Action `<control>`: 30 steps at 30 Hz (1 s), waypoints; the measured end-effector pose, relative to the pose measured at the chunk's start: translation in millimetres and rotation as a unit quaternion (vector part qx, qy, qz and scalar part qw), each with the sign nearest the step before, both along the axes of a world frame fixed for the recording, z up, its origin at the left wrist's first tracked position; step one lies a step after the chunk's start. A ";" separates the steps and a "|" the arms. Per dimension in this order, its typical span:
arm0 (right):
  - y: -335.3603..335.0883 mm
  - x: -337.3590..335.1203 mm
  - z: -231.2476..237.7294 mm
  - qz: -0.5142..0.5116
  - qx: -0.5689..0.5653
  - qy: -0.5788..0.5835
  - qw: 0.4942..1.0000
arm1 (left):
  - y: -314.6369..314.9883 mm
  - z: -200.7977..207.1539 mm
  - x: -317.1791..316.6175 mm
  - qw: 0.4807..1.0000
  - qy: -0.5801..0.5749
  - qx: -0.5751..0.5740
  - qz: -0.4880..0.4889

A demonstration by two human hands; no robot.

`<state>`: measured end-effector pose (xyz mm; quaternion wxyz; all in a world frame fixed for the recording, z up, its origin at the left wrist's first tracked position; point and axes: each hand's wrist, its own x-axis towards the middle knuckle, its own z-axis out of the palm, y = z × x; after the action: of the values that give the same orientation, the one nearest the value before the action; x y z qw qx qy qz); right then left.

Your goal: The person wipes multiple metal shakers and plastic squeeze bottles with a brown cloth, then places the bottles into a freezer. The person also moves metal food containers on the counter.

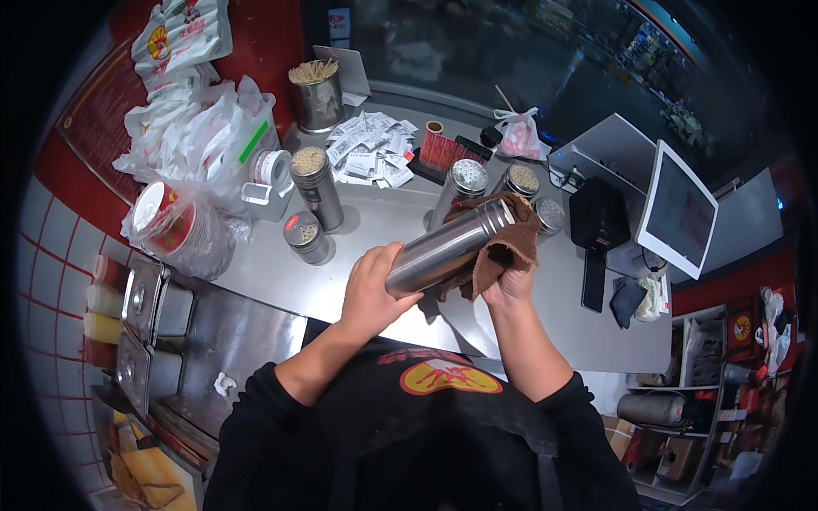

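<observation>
Canister (445, 255), long axis running near-left to far-right
Left hand (371, 288) wraps its near end; right hand (509, 287) clutches brown cloth (516, 248) against its ridged far end.

This is a small takeaway food shop, seen from the serving side. A metal worktop (379, 223) carries a white-framed touchscreen (682, 211), a heap of printed paper slips (371, 146), steel shakers (469, 176) with perforated lids and a canister (319, 109) packed with wooden sticks (312, 71). White carrier bags (189, 43) hang at the left above stacked paper tubs (189, 228). Lidded steel food pans (143, 294) stand by a tiled wall (53, 266). A red-and-yellow emblem (449, 378) marks the person's dark clothing, much like the one printed on the bags.
</observation>
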<state>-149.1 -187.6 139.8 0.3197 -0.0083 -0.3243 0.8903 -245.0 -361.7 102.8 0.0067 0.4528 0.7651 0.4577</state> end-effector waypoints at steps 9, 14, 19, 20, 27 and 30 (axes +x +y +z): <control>21.4 7.4 -12.3 0.030 -0.024 0.000 0.999 | -14.6 -3.3 -4.5 0.679 -0.706 0.091 -0.179; -22.6 -7.4 -26.8 -0.028 -0.058 -0.078 0.995 | 15.6 -15.7 24.6 0.979 -0.146 0.141 0.008; -25.3 -3.9 -28.5 0.070 -0.045 -0.069 0.994 | 4.5 4.1 12.3 0.994 -0.047 0.043 -0.086; -17.0 -1.6 -26.1 0.058 -0.034 -0.110 0.992 | -3.4 15.0 6.1 0.989 -0.083 -0.011 -0.122; -5.4 -13.3 3.7 0.136 0.311 -0.173 0.925 | 47.9 76.3 -41.3 0.875 -0.386 0.114 -0.268; -9.6 -12.6 13.9 0.216 0.213 -0.197 0.932 | 58.4 81.4 -35.1 0.888 -0.361 0.200 -0.204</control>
<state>-161.7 -197.2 153.7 0.0436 -0.0450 -0.5570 0.8282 -280.1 -303.3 184.2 0.2846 0.3944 0.4931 0.7213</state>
